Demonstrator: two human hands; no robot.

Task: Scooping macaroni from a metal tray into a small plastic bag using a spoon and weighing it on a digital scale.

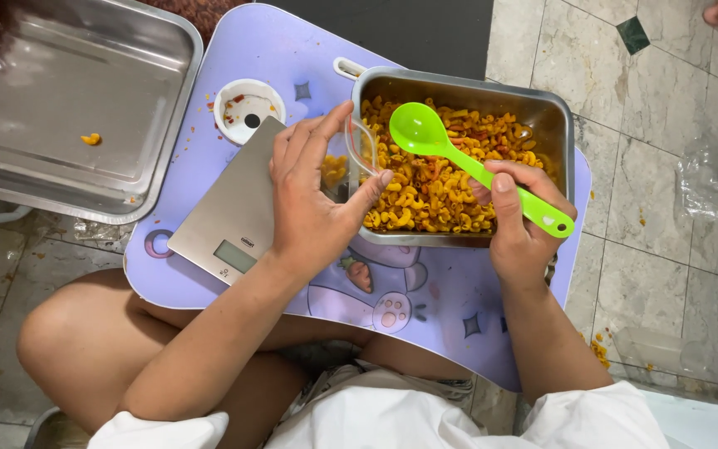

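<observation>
**Pasta scooped beside a kitchen scale**

Head view: A small lilac lap table [425, 308] is seen from above, set across the crossed legs of a seated person. On it, a steel container [554, 125] filled with orange and yellow elbow pasta [434, 195] is placed toward the right. A bright green plastic spoon [459, 158] is gripped by the right hand [518, 220], the fingers closed around its handle and the bowl raised just above the pasta, facing up and empty. A small clear plastic tub [357, 158] is held by the left hand [319, 195] between thumb and curled fingers, right at the container's left edge; some pasta can be made out through its wall. Beneath that hand, a flat grey kitchen scale [230, 224] with a small display is laid on the table. A white round lid [248, 111] with a few crumbs is set near the scale's far corner. A large steel tray [68, 108], holding one stray pasta piece, is placed off the table's left side. Crumpled clear plastic [702, 179] is scattered on the marble floor [650, 274] at the right.
</observation>
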